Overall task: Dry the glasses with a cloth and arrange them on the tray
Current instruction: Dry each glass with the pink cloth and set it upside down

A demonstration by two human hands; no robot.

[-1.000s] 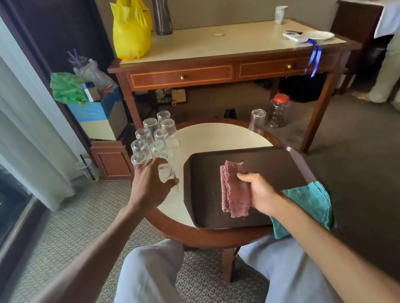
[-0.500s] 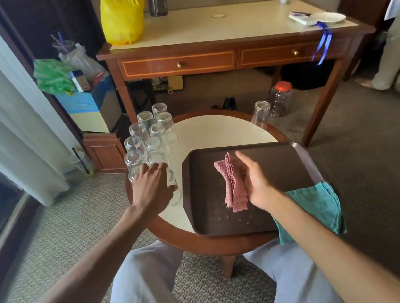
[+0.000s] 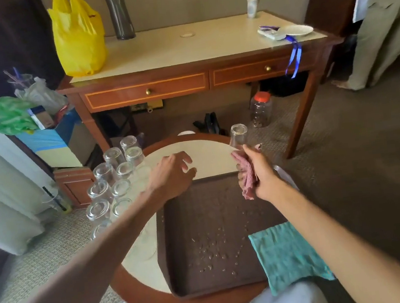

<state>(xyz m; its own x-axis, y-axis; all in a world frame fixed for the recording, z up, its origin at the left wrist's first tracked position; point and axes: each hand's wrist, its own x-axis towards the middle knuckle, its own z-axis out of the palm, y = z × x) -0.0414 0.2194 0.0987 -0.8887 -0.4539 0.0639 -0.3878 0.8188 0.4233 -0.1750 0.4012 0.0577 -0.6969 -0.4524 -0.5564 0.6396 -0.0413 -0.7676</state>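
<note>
Several clear glasses (image 3: 118,177) stand upside down in a cluster on the left side of the round table (image 3: 209,155). One more upturned glass (image 3: 238,134) stands alone at the table's far right edge. A dark brown tray (image 3: 204,227) lies on the table, wet with water drops. My left hand (image 3: 172,178) hovers over the tray's far edge, fingers loosely spread and holding nothing. My right hand (image 3: 261,172) grips a bunched pink cloth (image 3: 247,180) just below the lone glass; whether the thumb touches the glass I cannot tell.
A teal cloth (image 3: 288,254) hangs over the tray's near right corner. Behind the table stands a wooden desk (image 3: 197,83) with a yellow bag (image 3: 78,35); a red-lidded jar (image 3: 260,109) is on the floor. A person (image 3: 385,22) stands at the far right.
My left hand left the glass cluster and moved right over the table. My right hand lifted the pink cloth off the tray and carried it toward the lone glass.
</note>
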